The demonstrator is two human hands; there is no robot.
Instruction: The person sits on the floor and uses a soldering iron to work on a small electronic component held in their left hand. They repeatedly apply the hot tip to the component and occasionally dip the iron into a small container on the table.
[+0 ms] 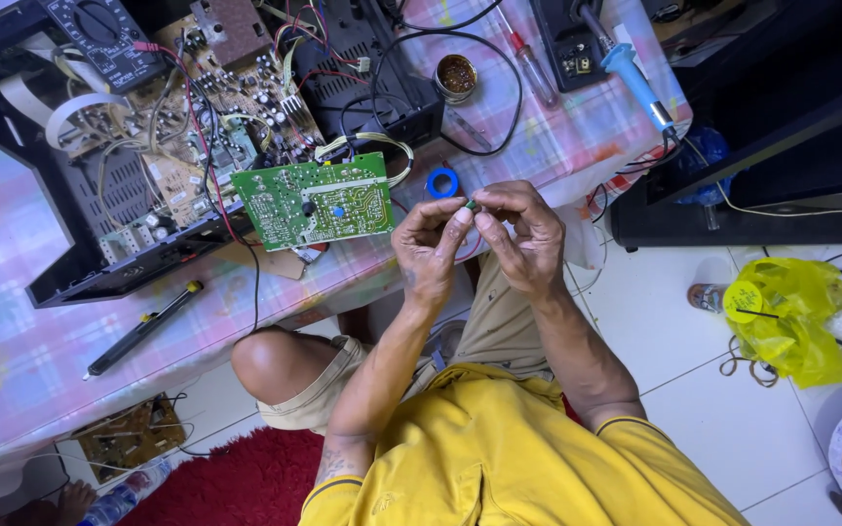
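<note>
above the table edge (70,390), both hands' fingertips (460,216) pinch a small component (473,206).

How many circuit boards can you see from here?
3: a green board at the table edge beside the left hand, a large tan board inside the open chassis, and a brown board on the floor. Others may be hidden.
</note>
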